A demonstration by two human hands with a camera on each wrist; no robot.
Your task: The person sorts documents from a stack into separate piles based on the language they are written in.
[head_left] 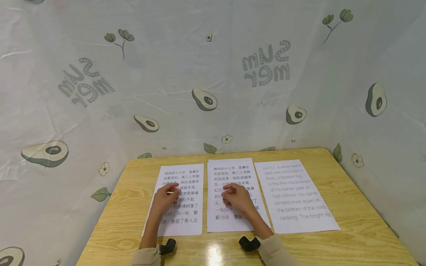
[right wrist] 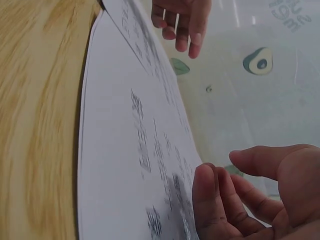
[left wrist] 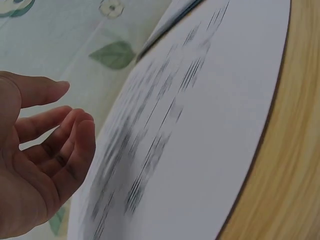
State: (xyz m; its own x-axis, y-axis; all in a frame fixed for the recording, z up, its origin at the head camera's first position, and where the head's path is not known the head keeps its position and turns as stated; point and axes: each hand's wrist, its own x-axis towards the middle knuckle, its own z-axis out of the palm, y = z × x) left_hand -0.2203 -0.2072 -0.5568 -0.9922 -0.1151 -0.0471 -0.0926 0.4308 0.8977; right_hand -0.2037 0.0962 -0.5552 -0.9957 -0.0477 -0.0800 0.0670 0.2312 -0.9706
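Three printed paper sheets lie in a row on the table. My left hand (head_left: 165, 199) hovers over the left sheet (head_left: 189, 229), covering part of its Chinese text. Over the middle sheet (head_left: 216, 224), also printed in Chinese, is my right hand (head_left: 239, 198). Both hands are loosely curled and hold nothing. In the left wrist view a gap shows between the thumb and fingers of the left hand (left wrist: 45, 160). The right wrist view shows the right hand (right wrist: 245, 200) in a similar pose, with the left hand (right wrist: 182, 20) farther off.
To the right lies a sheet with English text (head_left: 299, 199). The sheets rest on a wood-grain table (head_left: 352, 207). A pale curtain (head_left: 173, 62) with avocado prints hangs behind and beside it. Black wrist pieces (head_left: 249, 244) show at both sleeves.
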